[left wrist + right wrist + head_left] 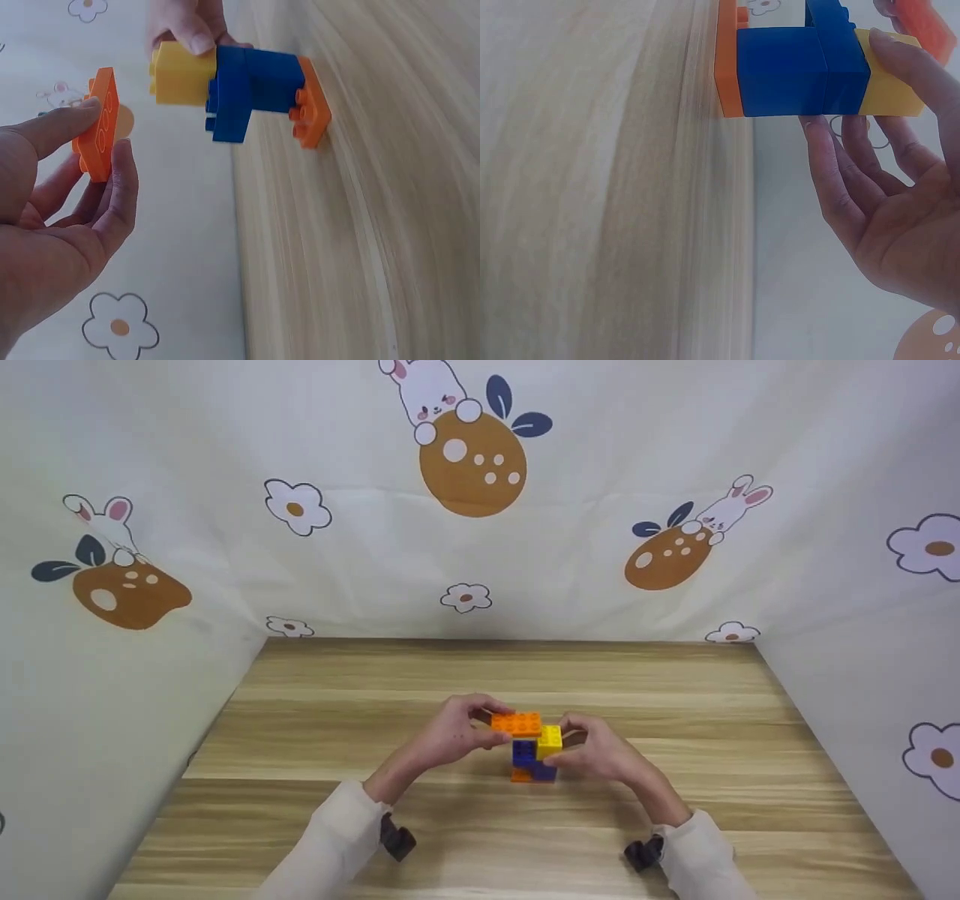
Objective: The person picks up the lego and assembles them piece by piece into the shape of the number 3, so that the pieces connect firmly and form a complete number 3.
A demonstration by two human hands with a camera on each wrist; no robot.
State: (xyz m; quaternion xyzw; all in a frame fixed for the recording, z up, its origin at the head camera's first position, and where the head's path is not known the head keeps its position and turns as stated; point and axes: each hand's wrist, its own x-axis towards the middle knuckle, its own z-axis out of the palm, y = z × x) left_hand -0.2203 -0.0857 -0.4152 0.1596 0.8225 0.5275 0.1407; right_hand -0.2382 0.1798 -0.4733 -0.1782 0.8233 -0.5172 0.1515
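My left hand pinches a flat orange toy brick between thumb and fingers, its studs facing up. In the left wrist view a gap shows between that orange brick and the stack. The stack stands on the table: a flat orange brick at the bottom, a blue block on it, a thinner blue brick jutting out to one side, and a yellow block on top. My right hand holds the yellow block, thumb on one side and fingers on the other.
The wood-grain table lies under both hands. Pale cloth printed with rabbits and flowers hangs along its back and both sides. A dark wrist camera sits by the left sleeve, another wrist camera by the right.
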